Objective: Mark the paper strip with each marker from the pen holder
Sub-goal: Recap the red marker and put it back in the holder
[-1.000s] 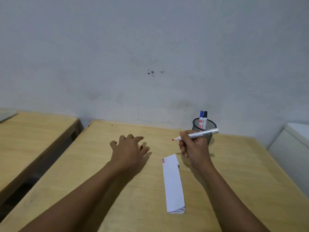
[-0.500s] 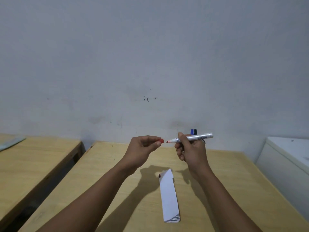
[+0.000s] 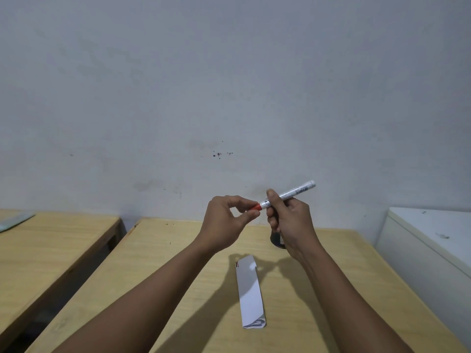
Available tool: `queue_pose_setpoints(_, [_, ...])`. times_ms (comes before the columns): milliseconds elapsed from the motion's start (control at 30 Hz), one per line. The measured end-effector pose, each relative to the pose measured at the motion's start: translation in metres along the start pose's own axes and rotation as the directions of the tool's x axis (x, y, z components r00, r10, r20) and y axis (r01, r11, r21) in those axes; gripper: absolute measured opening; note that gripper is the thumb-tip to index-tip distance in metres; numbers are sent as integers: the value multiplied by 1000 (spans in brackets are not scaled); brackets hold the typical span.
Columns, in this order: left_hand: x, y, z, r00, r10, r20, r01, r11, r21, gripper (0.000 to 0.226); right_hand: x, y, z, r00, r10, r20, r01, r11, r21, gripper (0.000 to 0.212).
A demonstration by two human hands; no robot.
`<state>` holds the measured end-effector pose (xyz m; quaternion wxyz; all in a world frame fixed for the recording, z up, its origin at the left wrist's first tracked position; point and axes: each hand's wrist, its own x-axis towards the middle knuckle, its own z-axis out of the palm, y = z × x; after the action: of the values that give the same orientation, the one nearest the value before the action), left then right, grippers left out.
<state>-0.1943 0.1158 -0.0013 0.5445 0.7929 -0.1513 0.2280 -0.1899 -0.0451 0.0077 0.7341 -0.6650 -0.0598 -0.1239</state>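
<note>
A white marker (image 3: 295, 192) with a red cap (image 3: 255, 207) is held up in front of the wall. My right hand (image 3: 288, 220) grips its barrel. My left hand (image 3: 229, 217) pinches the red cap, which sits on the marker's tip end. Below them a white paper strip (image 3: 249, 291) lies on the wooden table (image 3: 178, 263), with small red marks at its far end. The black mesh pen holder (image 3: 277, 240) shows only partly behind my right hand; its markers are hidden.
A second wooden table (image 3: 51, 240) stands to the left across a gap. A white cabinet-like surface (image 3: 433, 235) stands at the right edge. The grey wall rises directly behind the table.
My left hand rose from the table with the red cap and brought it onto the marker's tip. Both hands lifted, and the camera tilted upward.
</note>
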Motion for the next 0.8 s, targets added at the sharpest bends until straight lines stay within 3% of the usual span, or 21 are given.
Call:
queue_pose_setpoints(133, [9,3,12,989,123,-77,-100,963,249,12,13,-2,-7,997,63,-44,-69,986,-152,50])
queue_pose_setpoints(167, [15,5,13,988,126,-85,-97,955,281,12,16,-2,-10,995,16,-95,-39,969,-242,51])
queue_pose_setpoints(233, [27,11,16,983,156,-93,-116,934,336,13,24,3,-21,963,-225,-147,119,847,-519,37])
queue_pose_setpoints(333, [45,21,26,965,257,-53,-222,906,361,10,35,10,-35,884,-463,72,362,579,-730,33])
queue_pose_setpoints(500, [72,24,53,937,346,45,-339,875,345,17,71,12,-56,800,-579,156,487,475,-733,19])
queue_pose_setpoints(600, [88,15,71,947,318,38,-315,906,284,31,95,19,-68,850,-519,92,430,580,-692,19])
queue_pose_setpoints(700, [107,-8,90,993,103,65,-117,956,270,34,114,27,-79,917,-399,1,310,712,-630,36])
queue_pose_setpoints(800, [123,-37,109,987,-116,106,74,937,342,33,129,44,-87,955,-295,17,233,719,-655,50])
